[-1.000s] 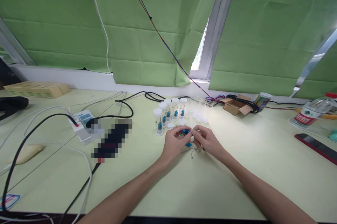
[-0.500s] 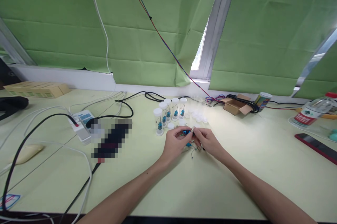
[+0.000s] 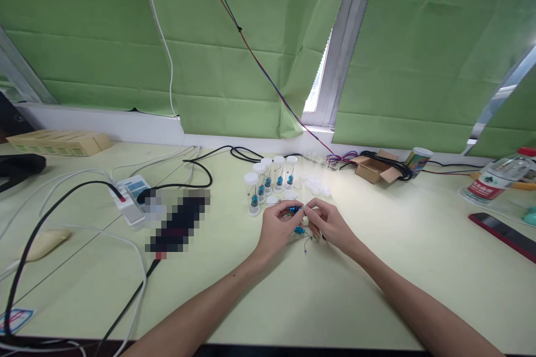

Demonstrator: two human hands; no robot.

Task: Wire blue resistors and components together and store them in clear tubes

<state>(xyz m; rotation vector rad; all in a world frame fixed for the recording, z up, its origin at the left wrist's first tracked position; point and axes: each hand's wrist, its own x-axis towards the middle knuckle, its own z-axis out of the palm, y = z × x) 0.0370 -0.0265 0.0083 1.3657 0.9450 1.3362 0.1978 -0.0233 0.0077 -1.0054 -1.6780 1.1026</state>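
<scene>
We saw a pale green tabletop [image 3: 293,290] running up to the window sill. On it stood a row of clear vials [image 3: 268,177] with white caps, blue parts inside them, and loose white caps [image 3: 316,185] lay just beside them. A few small blue parts [image 3: 300,230] with thin wire leads lay near the middle. To the left lay a white power strip [image 3: 129,195] and looping black and white cables [image 3: 62,200]. On the right rested an open cardboard box [image 3: 372,169], a water bottle [image 3: 498,175] on its side, and a dark phone [image 3: 502,234].
</scene>
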